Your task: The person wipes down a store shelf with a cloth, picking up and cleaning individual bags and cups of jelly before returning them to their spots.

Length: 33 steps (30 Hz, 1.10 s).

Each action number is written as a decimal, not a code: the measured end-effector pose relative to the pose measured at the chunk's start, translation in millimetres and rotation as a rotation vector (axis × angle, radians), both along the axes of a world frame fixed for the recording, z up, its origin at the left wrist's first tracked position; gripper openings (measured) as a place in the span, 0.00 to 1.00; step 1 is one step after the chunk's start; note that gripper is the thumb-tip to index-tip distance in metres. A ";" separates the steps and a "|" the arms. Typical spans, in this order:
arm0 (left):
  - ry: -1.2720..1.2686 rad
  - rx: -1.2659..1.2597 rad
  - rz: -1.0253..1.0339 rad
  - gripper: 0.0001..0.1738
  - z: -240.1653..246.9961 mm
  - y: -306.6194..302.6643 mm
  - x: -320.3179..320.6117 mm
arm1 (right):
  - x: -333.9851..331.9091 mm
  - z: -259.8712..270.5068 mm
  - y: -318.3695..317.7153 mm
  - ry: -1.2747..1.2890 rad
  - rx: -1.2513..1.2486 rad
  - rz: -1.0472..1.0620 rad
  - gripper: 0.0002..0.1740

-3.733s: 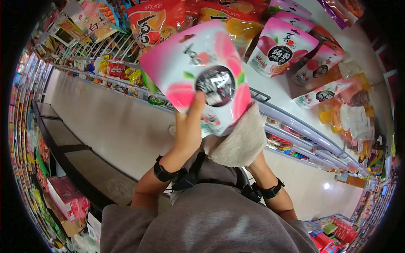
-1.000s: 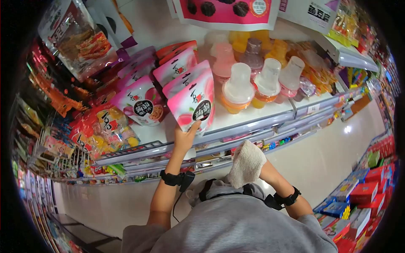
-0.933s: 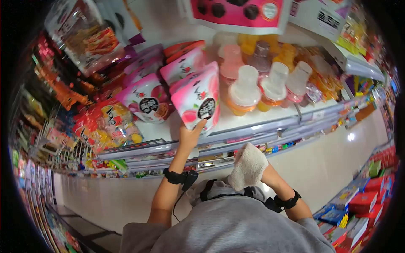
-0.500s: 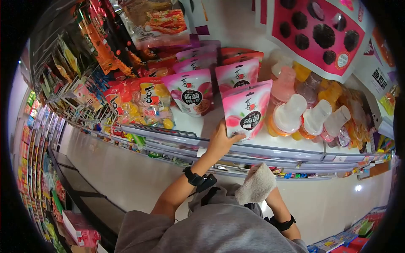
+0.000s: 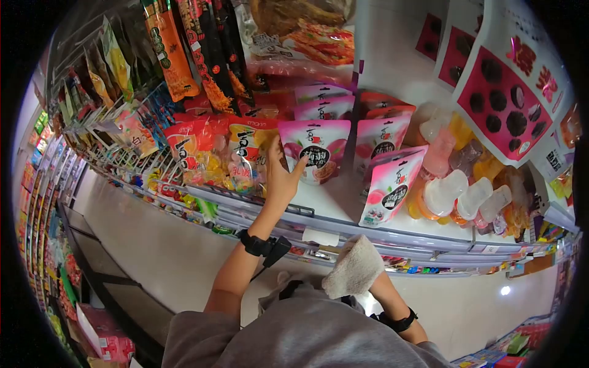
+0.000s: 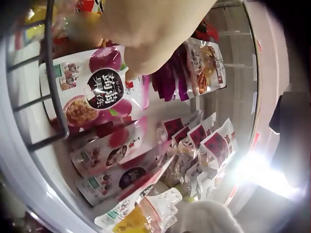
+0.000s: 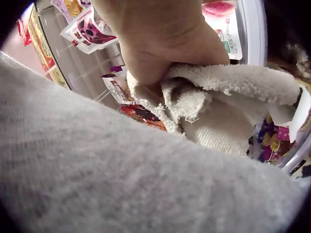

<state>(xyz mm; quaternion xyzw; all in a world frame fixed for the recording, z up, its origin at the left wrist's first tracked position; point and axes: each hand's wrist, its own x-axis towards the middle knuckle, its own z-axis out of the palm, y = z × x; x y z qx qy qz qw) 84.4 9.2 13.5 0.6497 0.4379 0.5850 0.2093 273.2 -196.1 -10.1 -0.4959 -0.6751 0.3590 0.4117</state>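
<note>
My left hand (image 5: 283, 179) is at the left edge of a white-and-purple jelly pouch (image 5: 319, 138) on the shelf. Its fingers extend up between that pouch and a red-and-yellow candy bag (image 5: 250, 144); the thumb overlaps the pouch front. In the left wrist view the pouch (image 6: 104, 92) stands beside the hand, whose fingers are blurred. A pink peach jelly pouch (image 5: 396, 184) stands to the right at the shelf's front. Low near the body, my right hand (image 7: 165, 39) grips a beige terry cloth (image 5: 356, 267), which hides most of its fingers in the head view.
Jelly cups with domed lids (image 5: 445, 193) stand right of the pouches. Large snack bags (image 5: 506, 104) jut out above them. A wire rack (image 5: 129, 147) of snacks is at left. The shelf's front rail (image 5: 423, 236) and a small wire fence (image 5: 294, 210) edge the shelf.
A pink pouch was held up by the left hand, then set on the shelf front and let go. The left hand has moved left to the purple pouch. The right hand keeps the cloth.
</note>
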 end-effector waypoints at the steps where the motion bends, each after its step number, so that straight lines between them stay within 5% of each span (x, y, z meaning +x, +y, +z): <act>1: -0.065 -0.031 -0.013 0.41 -4.0 6.8 1.4 | -3.4 1.1 0.8 -0.024 0.008 0.003 0.15; 5: -0.256 -0.050 -0.072 0.34 -1.0 12.1 7.1 | -22.1 21.1 3.4 -0.008 -0.135 -0.017 0.21; 6: -0.279 -0.053 -0.078 0.34 -3.6 14.8 4.7 | -25.2 22.7 4.3 -0.170 0.001 -0.011 0.21; 10: -0.170 -0.294 -0.334 0.22 1.9 13.9 -9.2 | -36.8 30.2 9.0 0.035 -0.137 -0.027 0.21; 14: -0.084 -0.382 -0.468 0.17 23.2 7.2 -17.0 | -53.3 66.4 14.4 -0.198 -0.292 -0.077 0.23; 16: -0.161 -0.162 -0.416 0.15 18.2 4.6 -10.1 | -59.5 79.5 23.3 -0.236 0.242 -0.082 0.15; 17: -0.188 -0.157 -0.416 0.15 14.9 2.2 -9.1 | -57.5 81.6 24.4 -0.263 0.243 -0.077 0.15; 19: -0.358 -0.162 -0.321 0.16 25.2 -8.4 -19.8 | -57.5 83.2 28.0 -0.538 0.307 -0.171 0.13; 20: -0.349 -0.241 -0.319 0.16 36.0 -17.5 -31.7 | -59.8 87.3 35.2 -0.962 0.188 -0.137 0.21; 21: -0.355 -0.244 -0.318 0.16 43.2 -26.5 -39.4 | -64.8 90.7 38.1 -0.968 0.185 -0.132 0.21; 27: -0.106 -0.045 -0.479 0.12 78.1 -87.9 -94.3 | -113.8 120.5 56.3 0.189 0.095 -0.411 0.40; 28: -0.073 -0.059 -0.478 0.12 74.2 -95.6 -100.0 | -121.9 120.8 62.7 -0.289 0.523 -0.357 0.42; 29: -0.040 -0.073 -0.473 0.11 70.4 -102.8 -106.3 | -114.1 97.6 66.1 -0.242 0.270 -0.313 0.44; 31: -0.094 -0.275 -0.477 0.12 66.9 -114.9 -121.7 | -143.6 81.9 61.8 0.662 0.116 -0.274 0.46; 33: -0.073 -0.350 -0.492 0.13 64.3 -120.2 -140.7 | -152.2 70.7 67.4 0.751 -0.001 -0.065 0.48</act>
